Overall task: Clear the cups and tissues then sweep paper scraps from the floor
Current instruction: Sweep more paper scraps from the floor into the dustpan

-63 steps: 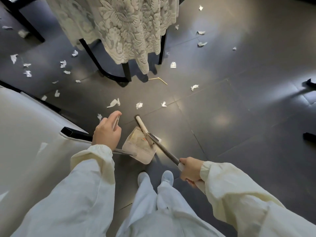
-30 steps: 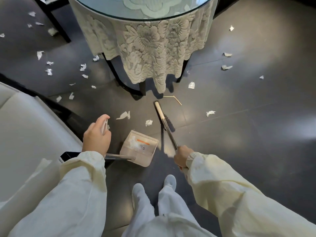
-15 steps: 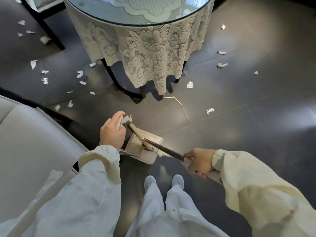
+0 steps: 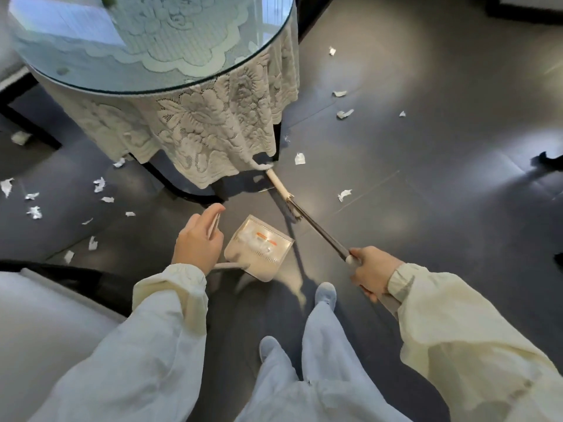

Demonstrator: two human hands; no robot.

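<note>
My left hand grips the upright handle of a cream dustpan that rests on the dark floor in front of my feet. Paper scraps lie inside the pan. My right hand is closed on the dark shaft of a broom. The broom head reaches forward to the hem of the lace tablecloth, beyond the pan. White paper scraps lie scattered on the floor: one right of the broom, one by the table leg, several at the left.
A round glass-topped table with black legs stands straight ahead. A white sofa fills the lower left. More scraps lie at the far right on the floor. Dark furniture feet show at the right edge.
The broom head has left the dustpan and swung forward to the table's hem. My right hand moved right and out. The view has tilted up, showing more tabletop.
</note>
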